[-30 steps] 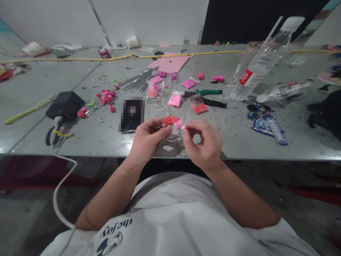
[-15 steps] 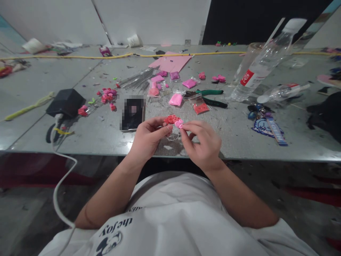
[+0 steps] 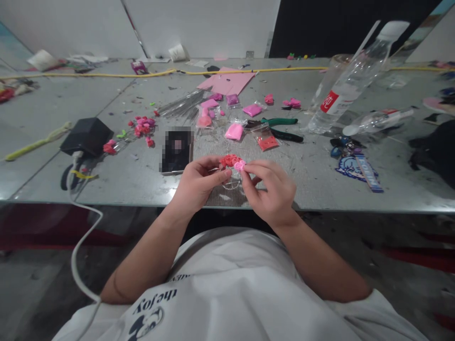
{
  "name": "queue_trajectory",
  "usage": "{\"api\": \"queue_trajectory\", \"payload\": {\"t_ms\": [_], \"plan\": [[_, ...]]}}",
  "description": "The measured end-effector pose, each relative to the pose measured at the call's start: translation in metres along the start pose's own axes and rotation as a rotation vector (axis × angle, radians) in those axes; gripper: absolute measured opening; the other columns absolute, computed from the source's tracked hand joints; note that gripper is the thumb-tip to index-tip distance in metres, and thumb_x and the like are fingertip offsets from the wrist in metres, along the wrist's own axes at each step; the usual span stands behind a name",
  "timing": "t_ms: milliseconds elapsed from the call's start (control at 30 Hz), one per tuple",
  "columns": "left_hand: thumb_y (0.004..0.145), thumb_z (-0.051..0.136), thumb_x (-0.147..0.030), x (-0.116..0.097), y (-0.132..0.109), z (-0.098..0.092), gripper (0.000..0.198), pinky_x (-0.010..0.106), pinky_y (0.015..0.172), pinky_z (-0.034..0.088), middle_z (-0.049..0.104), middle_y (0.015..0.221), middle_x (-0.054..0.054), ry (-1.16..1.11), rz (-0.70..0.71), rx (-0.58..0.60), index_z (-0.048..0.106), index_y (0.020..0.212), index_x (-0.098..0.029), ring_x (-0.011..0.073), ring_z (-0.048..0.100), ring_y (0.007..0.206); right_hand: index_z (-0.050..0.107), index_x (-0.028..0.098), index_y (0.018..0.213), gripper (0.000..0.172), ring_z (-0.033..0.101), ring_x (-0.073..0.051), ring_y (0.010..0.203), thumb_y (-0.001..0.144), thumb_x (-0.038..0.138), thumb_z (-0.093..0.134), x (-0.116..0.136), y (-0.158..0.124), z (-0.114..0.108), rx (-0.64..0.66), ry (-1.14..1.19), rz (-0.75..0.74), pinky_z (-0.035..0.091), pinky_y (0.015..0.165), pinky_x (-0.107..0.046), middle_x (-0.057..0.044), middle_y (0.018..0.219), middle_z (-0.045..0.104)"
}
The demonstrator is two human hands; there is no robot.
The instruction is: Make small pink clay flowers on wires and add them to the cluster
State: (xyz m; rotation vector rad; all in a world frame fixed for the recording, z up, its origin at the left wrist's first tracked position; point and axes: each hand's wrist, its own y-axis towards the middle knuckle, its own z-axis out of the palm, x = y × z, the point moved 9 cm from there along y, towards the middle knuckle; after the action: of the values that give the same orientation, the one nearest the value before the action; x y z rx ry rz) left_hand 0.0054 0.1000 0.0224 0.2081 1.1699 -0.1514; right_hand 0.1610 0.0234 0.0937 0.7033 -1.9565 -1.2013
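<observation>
Left hand (image 3: 195, 183) clamps a red-and-pink cluster (image 3: 231, 160) on a wire frame (image 3: 232, 188) over the counter (image 3: 320, 184), near its front edge; right hand (image 3: 270, 192) pinches the pink end, seemingly pressing it into place, though contact is hard to confirm. This calls for a steady left grip.

Right hand (image 3: 270, 193) has brought its pink piece (image 3: 242, 164) against the red-and-pink cluster (image 3: 230, 160)

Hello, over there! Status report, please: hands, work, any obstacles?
Left hand holding red-and-pink wire piece at one side. Right hand pinching its pink end. Pliers lie beyond, apart from both hands.
</observation>
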Motion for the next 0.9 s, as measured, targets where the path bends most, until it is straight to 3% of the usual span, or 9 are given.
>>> {"api": "queue_trajectory", "payload": {"t_ms": [233,433,633,900], "plan": [[0.072,0.095,-0.018,-0.004,0.0,0.003,0.027,0.016,0.072,0.057,0.079,0.091,0.002,-0.053,0.021,0.0,0.084,0.097,-0.02,0.0083,0.07,0.075,0.069,0.025,0.116,0.029,0.075,-0.017,0.089,0.093,0.008,0.07,-0.004,-0.003,-0.003,0.003,0.106,0.06,0.064,0.062,-0.026,-0.005,0.105,0.078],[0.07,0.096,-0.018,-0.005,0.0,0.004,0.027,0.018,0.071,0.058,0.079,0.088,0.002,-0.064,0.03,-0.004,0.084,0.094,-0.02,0.0091,0.071,0.074,0.074,0.025,0.103,0.008,0.074,-0.015,0.08,0.096,0.025,0.072,-0.041,-0.015,0.011,0.07,0.366,0.475,0.064,0.062,-0.027,-0.002,0.096,0.077],[0.073,0.094,-0.018,-0.005,-0.002,0.009,0.025,0.019,0.071,0.059,0.079,0.091,0.003,-0.032,0.032,0.074,0.083,0.096,-0.019,0.0102,0.071,0.076,0.077,0.022,0.1,0.022,0.064,-0.009,0.058,0.092,0.042,0.077,-0.056,-0.027,0.039,0.233,0.777,0.725,0.057,0.049,-0.022,-0.002,0.089,0.077],[0.078,0.091,-0.015,-0.008,-0.004,0.015,0.02,0.02,0.073,0.06,0.076,0.086,0.0,-0.061,0.066,0.149,0.078,0.092,-0.02,0.009,0.07,0.07,0.078,0.022,0.094,0.019,0.062,-0.009,0.058,0.087,0.038,0.083,-0.056,-0.031,0.045,0.249,0.936,0.798,0.056,0.051,-0.022,0.0,0.079,0.074]]}}
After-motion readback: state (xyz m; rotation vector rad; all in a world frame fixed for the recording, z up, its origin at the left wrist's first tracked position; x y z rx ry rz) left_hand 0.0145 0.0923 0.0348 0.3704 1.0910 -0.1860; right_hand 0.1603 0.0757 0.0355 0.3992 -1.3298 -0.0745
